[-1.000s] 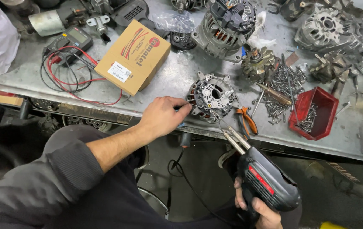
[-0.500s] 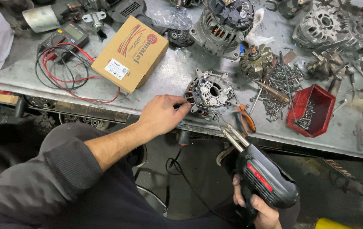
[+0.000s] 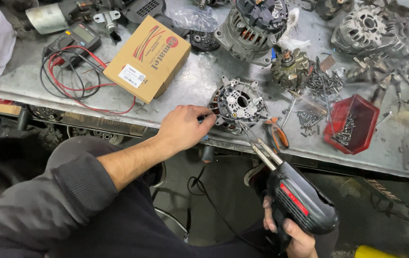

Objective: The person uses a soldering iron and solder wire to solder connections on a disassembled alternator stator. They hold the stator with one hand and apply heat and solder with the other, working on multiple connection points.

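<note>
Round metal part: a ring-shaped alternator piece (image 3: 237,104) with copper windings showing lay flat on the metal workbench (image 3: 185,91), close to the bench's near edge.
Left hand: the left hand (image 3: 184,128) reached in from the near side of the round part, thumb and forefinger pinched together on something thin at the part's left rim; what they pinched was too small to tell.
Right hand: the right hand (image 3: 294,235) was below the bench edge, fingers wrapped tight around the grip of a black soldering gun (image 3: 296,198) with a red stripe.
Soldering gun tip: its two metal prongs pointed up toward the round part, and the thin wire tip reached its near rim.
Pliers: orange-handled pliers (image 3: 277,134) lay just right of the round part, at the bench edge.
Red tray: a red plastic tray (image 3: 355,119) holding screws sat further right of the round part, with loose screws (image 3: 309,117) between the two.
Cardboard box: a tan box (image 3: 148,58) sat to the left of the round part, further back.
Meter: a dark meter (image 3: 76,39) with red and black leads lay left of the box.
Alternator: a whole alternator (image 3: 254,28) stood behind the round part.
</note>
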